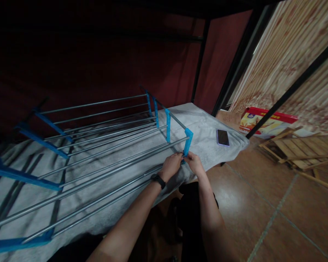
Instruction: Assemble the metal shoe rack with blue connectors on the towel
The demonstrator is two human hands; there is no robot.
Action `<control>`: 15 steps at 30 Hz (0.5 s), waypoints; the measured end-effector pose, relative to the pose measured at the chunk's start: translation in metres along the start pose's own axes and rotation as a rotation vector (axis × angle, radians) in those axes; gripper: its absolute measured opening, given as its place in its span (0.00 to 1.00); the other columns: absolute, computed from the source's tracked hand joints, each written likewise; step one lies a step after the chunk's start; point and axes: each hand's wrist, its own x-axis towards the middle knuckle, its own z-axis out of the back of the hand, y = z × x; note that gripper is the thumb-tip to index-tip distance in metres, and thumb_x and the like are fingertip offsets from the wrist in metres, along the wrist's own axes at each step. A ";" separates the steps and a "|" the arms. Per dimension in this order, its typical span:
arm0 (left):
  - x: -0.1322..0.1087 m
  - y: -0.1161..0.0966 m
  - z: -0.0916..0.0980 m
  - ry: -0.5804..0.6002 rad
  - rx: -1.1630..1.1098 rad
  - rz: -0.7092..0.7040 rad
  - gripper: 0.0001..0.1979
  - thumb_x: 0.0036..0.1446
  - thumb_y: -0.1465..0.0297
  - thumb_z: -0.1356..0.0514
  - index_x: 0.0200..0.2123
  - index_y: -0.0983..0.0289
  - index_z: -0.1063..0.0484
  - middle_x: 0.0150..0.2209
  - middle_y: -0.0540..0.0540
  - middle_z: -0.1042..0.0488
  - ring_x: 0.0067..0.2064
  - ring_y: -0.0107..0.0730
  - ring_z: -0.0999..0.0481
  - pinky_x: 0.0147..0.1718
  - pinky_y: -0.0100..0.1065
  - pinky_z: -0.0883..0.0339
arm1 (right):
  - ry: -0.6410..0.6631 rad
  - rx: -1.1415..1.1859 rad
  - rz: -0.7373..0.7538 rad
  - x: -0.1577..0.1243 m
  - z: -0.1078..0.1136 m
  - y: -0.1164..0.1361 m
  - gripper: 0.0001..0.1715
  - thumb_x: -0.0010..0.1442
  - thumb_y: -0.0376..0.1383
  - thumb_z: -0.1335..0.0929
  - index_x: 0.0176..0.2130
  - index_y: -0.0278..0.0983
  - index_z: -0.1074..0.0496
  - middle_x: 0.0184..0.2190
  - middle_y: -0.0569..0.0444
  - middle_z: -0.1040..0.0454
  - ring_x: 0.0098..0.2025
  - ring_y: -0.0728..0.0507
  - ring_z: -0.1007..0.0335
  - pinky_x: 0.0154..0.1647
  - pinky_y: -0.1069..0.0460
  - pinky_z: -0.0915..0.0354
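A rack of grey metal tubes [109, 168] with blue plastic brackets [188, 142] lies along the bed in front of me, reaching from the far left to the middle. At its near right corner, my left hand [172, 163], with a black band on the wrist, is closed with its fingers pinched at the lower end of a blue bracket. My right hand [194, 162] meets it there, thumb and fingers closed on the same bracket end. The fingertips of both hands nearly touch, and the exact spot they grip is partly hidden.
A grey-white blanket [205, 118] covers the surface under the rack. On it, to the right, rests a phone [223, 138]. Black bed posts [200, 62] rise behind. A red and yellow box [265, 122] and a folded wooden stool or chair [308, 151] are on the tiled floor [243, 211].
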 end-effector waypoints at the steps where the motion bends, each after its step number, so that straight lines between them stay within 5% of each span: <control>1: 0.000 0.001 0.000 0.008 0.008 0.014 0.14 0.72 0.70 0.52 0.51 0.61 0.28 0.52 0.61 0.22 0.54 0.40 0.22 0.51 0.37 0.31 | 0.013 -0.007 0.005 0.000 0.002 -0.001 0.17 0.52 0.40 0.34 0.38 0.37 0.22 0.32 0.55 0.22 0.38 0.42 0.28 0.49 0.46 0.32; 15: 0.001 -0.002 -0.002 -0.013 0.012 0.125 0.16 0.71 0.66 0.50 0.49 0.58 0.23 0.49 0.59 0.19 0.51 0.44 0.20 0.47 0.38 0.31 | 0.159 -0.051 0.027 0.004 0.020 0.004 0.15 0.56 0.44 0.33 0.34 0.38 0.21 0.28 0.55 0.24 0.40 0.39 0.28 0.50 0.46 0.33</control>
